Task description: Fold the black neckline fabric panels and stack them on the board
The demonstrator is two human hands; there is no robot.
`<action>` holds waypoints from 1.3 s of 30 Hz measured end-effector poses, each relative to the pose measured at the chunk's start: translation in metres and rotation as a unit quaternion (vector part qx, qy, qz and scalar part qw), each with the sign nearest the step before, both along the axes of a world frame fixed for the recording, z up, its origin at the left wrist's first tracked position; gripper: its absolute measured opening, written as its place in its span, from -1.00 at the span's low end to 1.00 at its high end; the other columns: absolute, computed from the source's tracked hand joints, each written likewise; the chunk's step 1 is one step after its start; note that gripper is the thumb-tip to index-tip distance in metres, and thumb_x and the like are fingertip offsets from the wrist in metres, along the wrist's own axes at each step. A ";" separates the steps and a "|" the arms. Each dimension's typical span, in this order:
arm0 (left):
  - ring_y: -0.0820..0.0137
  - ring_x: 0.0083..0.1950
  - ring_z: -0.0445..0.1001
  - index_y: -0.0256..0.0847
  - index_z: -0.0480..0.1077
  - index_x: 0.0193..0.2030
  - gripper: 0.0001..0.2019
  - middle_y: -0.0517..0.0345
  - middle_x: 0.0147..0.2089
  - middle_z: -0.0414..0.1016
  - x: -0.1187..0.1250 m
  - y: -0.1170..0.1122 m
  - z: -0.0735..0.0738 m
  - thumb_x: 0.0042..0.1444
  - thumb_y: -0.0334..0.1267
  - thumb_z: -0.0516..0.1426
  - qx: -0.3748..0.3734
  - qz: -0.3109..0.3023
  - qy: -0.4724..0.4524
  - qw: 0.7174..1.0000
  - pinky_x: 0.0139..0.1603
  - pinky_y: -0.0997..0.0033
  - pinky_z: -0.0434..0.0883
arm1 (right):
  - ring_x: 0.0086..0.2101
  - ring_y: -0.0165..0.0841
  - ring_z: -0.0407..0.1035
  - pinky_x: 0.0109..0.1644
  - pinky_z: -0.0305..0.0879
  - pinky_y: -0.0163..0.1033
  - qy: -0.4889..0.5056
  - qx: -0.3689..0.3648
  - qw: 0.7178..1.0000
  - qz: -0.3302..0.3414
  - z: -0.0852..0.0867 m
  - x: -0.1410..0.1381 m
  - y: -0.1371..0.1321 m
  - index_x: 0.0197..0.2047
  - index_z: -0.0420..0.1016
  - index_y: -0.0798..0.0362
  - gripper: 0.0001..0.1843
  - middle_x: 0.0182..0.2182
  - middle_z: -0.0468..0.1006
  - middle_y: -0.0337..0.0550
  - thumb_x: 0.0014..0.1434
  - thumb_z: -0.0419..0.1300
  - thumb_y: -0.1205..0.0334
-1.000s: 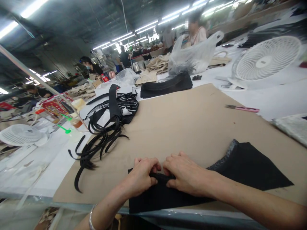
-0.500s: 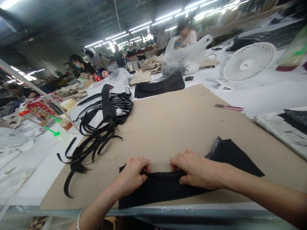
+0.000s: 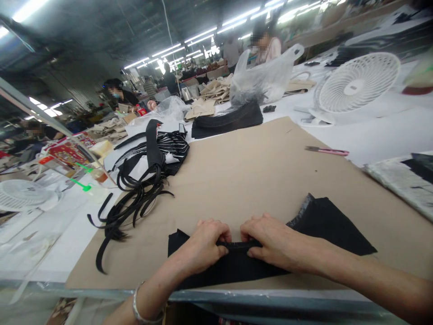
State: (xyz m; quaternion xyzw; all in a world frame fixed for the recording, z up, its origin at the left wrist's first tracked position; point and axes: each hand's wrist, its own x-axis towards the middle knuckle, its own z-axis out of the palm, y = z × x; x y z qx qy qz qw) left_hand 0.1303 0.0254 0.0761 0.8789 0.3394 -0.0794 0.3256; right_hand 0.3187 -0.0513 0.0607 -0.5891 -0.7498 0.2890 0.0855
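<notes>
Evidently the black cloth (image 3: 333,228) is being handled from both sides of one short stretch: the left hand (image 3: 209,241) and the right hand (image 3: 270,239) each pinch its upper edge (image 3: 239,245) between thumb and fingers, thumbs toward the body, with a small gap between the hands. Gripping so close together probably keeps that stretch taut and under control. The cloth lies on the tan sheet (image 3: 237,180), along its near side, perhaps so that both forearms reach it easily; its right end spreads flat, free of the fingers, beside a frayed-looking grey border (image 3: 301,211). Black strips (image 3: 135,201) are heaped at the sheet's left, and a folded black stack (image 3: 226,122) sits at its far end, which leaves the middle bare, likely as working room. A pink-handled tool (image 3: 326,150) rests at the right margin, apparently within reach yet out of the way.
</notes>
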 end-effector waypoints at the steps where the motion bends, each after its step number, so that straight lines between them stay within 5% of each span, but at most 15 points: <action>1: 0.32 -0.10 0.37 -0.13 0.42 -0.33 -0.86 0.25 -0.25 0.47 0.000 0.000 -0.001 -0.07 -0.41 0.15 -0.004 -0.003 -0.004 1.000 -0.10 0.35 0.24 | -0.24 -0.20 0.42 -0.18 0.19 -0.19 0.006 -0.001 1.000 -0.003 0.000 -0.003 0.001 -0.28 0.50 0.01 -0.88 -0.31 0.57 -0.16 0.04 0.23 0.30; 17: 0.35 -0.12 0.37 -0.14 0.44 -0.30 -0.82 0.23 -0.25 0.45 -0.055 0.029 -0.004 -0.07 -0.44 0.14 0.036 0.032 0.002 0.999 -0.11 0.37 0.24 | -0.29 -0.25 0.40 -0.26 0.17 -0.24 0.040 -0.024 0.998 -0.037 -0.003 -0.048 0.022 -0.29 0.49 0.01 -0.89 -0.33 0.55 -0.16 0.04 0.22 0.30; 30: 0.39 -0.13 0.39 -0.13 0.51 -0.30 -0.76 0.21 -0.27 0.46 -0.063 0.021 -0.019 0.06 -0.54 0.09 0.096 0.013 -0.067 0.993 -0.09 0.42 0.29 | -0.21 -0.30 0.32 -0.11 0.21 -0.21 0.092 0.079 0.993 -0.006 -0.029 -0.062 0.016 -0.24 0.43 0.05 -0.84 -0.24 0.45 -0.17 0.17 0.11 0.46; 39: 0.39 -0.18 0.39 -0.12 0.49 -0.10 -0.73 0.16 -0.24 0.47 -0.086 0.011 -0.045 0.29 -0.43 -0.02 0.210 -0.058 -0.122 0.968 -0.16 0.43 0.34 | -0.28 -0.28 0.22 -0.16 0.14 -0.17 0.010 0.225 0.971 0.081 -0.052 -0.063 0.009 -0.25 0.40 0.08 -0.80 -0.30 0.39 -0.15 0.23 0.02 0.52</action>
